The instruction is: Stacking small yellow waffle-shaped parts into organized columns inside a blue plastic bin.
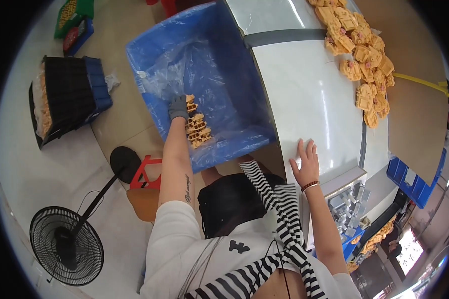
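My left hand [178, 107], in a grey glove, reaches down into a large blue bin [244, 94] lined with clear plastic film. It is right beside the upper end of a row of yellow-orange moulded plastic parts [198, 130]. The fingers are mostly turned away, so whether they grip a part is hidden. On the white tabletop to the right, my bare right hand [306, 163] lies flat with its fingers apart and nothing in it. A beaded bracelet circles that wrist.
A heap of similar yellow-orange parts [364, 55] lies at the table's far right. Behind it stands a brown board [416, 114]. To the left are a black fan [67, 245], a red-framed stool [143, 199] and a black crate [67, 92]. A metal fixture [348, 202] sits by my right forearm.
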Demonstrator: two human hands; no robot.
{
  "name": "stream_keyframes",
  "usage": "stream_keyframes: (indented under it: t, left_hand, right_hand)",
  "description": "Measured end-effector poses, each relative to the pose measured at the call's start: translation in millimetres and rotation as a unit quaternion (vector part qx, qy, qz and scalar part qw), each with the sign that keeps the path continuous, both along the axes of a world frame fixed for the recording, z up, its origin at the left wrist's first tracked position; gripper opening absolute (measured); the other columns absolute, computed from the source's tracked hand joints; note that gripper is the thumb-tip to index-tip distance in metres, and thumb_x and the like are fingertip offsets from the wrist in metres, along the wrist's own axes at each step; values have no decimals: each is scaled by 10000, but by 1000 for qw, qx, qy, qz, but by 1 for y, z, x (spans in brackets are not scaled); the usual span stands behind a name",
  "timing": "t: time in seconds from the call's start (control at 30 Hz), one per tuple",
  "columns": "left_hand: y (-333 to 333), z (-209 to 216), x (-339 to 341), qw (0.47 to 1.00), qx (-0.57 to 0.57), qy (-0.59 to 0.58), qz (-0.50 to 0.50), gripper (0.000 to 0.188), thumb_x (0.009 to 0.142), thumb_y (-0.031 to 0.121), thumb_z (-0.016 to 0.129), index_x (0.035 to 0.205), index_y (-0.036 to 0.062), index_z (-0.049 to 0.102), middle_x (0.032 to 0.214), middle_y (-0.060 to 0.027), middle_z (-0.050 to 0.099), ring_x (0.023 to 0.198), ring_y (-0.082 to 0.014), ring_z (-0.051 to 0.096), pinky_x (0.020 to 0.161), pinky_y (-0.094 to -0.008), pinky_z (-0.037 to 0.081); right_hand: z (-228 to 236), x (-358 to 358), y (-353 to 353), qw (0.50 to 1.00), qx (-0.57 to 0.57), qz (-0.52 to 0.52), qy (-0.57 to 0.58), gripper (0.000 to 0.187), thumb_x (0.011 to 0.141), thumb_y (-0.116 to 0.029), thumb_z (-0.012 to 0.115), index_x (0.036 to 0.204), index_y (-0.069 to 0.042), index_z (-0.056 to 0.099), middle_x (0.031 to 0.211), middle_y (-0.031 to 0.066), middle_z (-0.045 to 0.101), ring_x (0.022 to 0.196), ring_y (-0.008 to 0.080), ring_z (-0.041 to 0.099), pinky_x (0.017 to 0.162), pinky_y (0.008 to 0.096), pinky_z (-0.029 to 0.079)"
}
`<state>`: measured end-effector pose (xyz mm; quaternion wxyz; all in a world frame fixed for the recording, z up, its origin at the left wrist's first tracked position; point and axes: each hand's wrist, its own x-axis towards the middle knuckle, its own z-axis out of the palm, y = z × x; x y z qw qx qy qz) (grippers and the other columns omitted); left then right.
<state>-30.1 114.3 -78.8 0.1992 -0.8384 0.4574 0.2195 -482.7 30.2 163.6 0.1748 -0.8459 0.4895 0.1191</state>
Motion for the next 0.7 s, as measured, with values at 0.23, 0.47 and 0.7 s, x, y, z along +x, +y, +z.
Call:
stream_keyframes:
  t: [0.23,0.47,0.7]
  left_hand:
    - [-21,-64,8,997,47,7,-56,646,708,154,676,1311,164,446,1341,-116,474,1258,-311,428,957,-427,434]
    - [-28,-29,4,993,90,73,-11,581,704,157,624,1269,123,491,1206,-201,582,1122,-351,564,929,-429,460]
    - [-83,117,-30,992,38,105,54,466,797,151,557,1258,111,504,1214,-180,577,1111,-357,567,919,-435,462]
  right_hand:
    - [3,-6,1,1000,-1,0,-11,673,838,-219,620,1435,-126,325,1438,299,273,1288,507,307,1041,465,340]
    - [1,-13,-1,1000,1,-23,-17,658,839,-205,610,1430,-127,332,1431,310,276,1293,509,296,1047,462,338]
    - [4,-10,-10,999,6,-31,-8,680,794,-216,631,1413,-160,356,1417,307,304,1254,505,364,1017,478,366]
